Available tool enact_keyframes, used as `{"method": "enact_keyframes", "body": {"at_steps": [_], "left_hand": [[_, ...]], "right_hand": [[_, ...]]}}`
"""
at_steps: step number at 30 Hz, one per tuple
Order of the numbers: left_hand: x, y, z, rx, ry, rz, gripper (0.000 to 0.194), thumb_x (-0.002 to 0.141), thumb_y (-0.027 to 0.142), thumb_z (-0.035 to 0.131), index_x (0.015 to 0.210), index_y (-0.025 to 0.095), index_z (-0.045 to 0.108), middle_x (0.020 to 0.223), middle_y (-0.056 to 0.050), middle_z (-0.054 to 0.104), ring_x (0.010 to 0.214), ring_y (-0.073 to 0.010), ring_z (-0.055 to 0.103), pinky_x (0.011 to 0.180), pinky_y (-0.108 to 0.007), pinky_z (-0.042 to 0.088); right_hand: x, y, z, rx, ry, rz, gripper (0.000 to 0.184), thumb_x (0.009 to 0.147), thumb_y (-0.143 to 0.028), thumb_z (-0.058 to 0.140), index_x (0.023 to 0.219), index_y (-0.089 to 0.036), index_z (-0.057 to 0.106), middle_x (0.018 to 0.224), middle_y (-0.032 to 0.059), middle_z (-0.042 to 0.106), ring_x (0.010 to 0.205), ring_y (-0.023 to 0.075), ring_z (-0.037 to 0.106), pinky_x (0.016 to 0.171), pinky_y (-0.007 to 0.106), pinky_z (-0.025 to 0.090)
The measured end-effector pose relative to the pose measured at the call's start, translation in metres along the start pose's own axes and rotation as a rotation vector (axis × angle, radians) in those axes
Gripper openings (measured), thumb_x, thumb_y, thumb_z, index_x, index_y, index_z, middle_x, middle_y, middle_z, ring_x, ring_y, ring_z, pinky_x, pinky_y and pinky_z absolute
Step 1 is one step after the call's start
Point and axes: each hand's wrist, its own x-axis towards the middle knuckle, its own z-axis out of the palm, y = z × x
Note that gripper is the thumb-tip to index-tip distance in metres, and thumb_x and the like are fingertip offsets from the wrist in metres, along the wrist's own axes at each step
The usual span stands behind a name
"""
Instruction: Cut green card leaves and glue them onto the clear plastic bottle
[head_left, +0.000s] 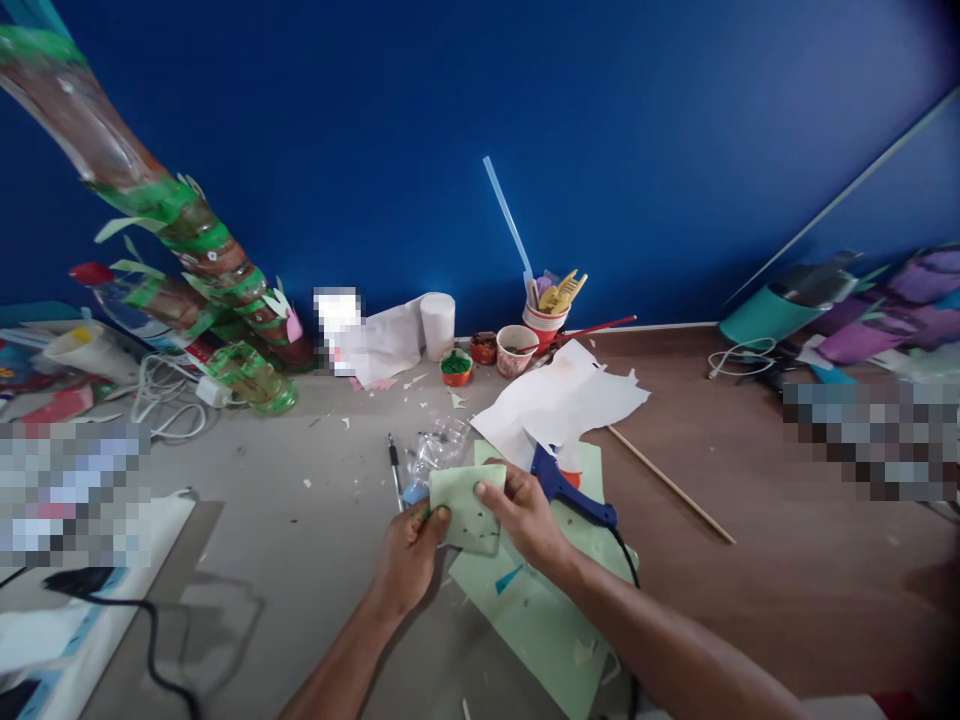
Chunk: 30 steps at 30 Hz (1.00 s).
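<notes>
Small green paper (466, 515) is up in front of the person, pinched btwn both hands, over the near L edge of a bigger green sheet (547, 630) on the table (300, 560). L hand (409, 560) is closed on the paper's near L corner: thumb flat on the face toward the viewer, other fingers curled at/behind the L edge. R hand (529, 510) grips the far R part: thumb pressed on the face near the top R corner, fingers bent round behind the R edge, tips mostly hidden. Middle of the paper sits bare btwn the two thumbs, w/ a few small dark marks low on the face.

Just beyond the R hand: blue glue gun (581, 495) on the green sheet, black cord (624, 550) running nearer. White paper (555, 405) lies farther off, torn along its R side; thin stick (671, 485) slants away to the R. L of the hands: pen (394, 462) + crumpled clear plastic (439, 445). Far side, by the blue wall (390, 130): pot of green stuff (456, 368), patterned cup (517, 350), red-striped cup (546, 322) w/ yellow utensils (561, 294). Far L: tall green-and-brown bottle stack (217, 255), leaning.
</notes>
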Motion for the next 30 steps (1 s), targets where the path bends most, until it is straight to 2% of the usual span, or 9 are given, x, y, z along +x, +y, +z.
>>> {"method": "enact_keyframes", "body": {"at_steps": [2,5,10,17,27,30], "left_hand": [[0.0,0.0,0.0,-0.007,0.002,-0.014,0.037,0.083,0.044,0.056,0.085,0.011,0.07,0.07,-0.004,0.065,0.064,-0.016,0.055,0.06,-0.025,0.045],[-0.001,0.005,0.001,0.004,-0.011,-0.016,0.038,0.083,0.045,0.054,0.087,0.011,0.071,0.07,-0.004,0.066,0.064,-0.0165,0.056,0.06,-0.025,0.046],[-0.001,0.012,0.002,0.048,-0.032,0.054,0.037,0.085,0.044,0.052,0.084,0.012,0.071,0.07,-0.004,0.066,0.065,-0.0166,0.056,0.062,-0.025,0.047],[0.0,0.008,0.002,0.076,-0.015,0.073,0.032,0.083,0.042,0.054,0.076,0.013,0.068,0.066,-0.003,0.064,0.062,-0.0157,0.056,0.059,-0.024,0.046],[-0.001,0.007,0.003,0.145,0.015,0.099,0.032,0.083,0.038,0.053,0.066,0.014,0.062,0.059,-0.001,0.059,0.059,-0.0148,0.054,0.057,-0.023,0.044],[-0.001,0.004,0.002,0.121,0.035,0.087,0.031,0.083,0.04,0.053,0.07,0.013,0.063,0.063,-0.001,0.061,0.062,-0.0151,0.054,0.059,-0.023,0.044]], "right_hand": [[-0.001,0.0,-0.001,-0.019,-0.017,-0.023,0.036,0.077,-0.048,0.059,0.065,-0.018,0.043,0.058,-0.0046,0.036,0.052,0.0079,0.034,0.048,0.021,0.029],[-0.001,0.002,-0.001,-0.091,0.032,-0.062,0.033,0.079,-0.043,0.059,0.064,-0.018,0.043,0.058,-0.004,0.039,0.054,0.0085,0.036,0.049,0.021,0.032],[0.0,0.004,0.001,-0.105,0.064,-0.054,0.028,0.079,-0.04,0.057,0.066,-0.018,0.045,0.059,-0.0031,0.043,0.055,0.0095,0.04,0.051,0.021,0.036],[0.0,-0.001,0.003,-0.168,0.098,-0.062,0.027,0.076,-0.036,0.056,0.061,-0.02,0.041,0.054,-0.0045,0.041,0.051,0.0087,0.038,0.048,0.02,0.034],[0.0,-0.003,0.005,-0.162,0.103,-0.04,0.03,0.076,-0.04,0.056,0.06,-0.02,0.039,0.052,-0.0052,0.038,0.05,0.0084,0.036,0.045,0.019,0.032],[0.0,-0.001,0.003,-0.152,0.074,-0.052,0.03,0.077,-0.042,0.057,0.064,-0.019,0.042,0.055,-0.0048,0.04,0.051,0.0087,0.037,0.047,0.02,0.033]]}}
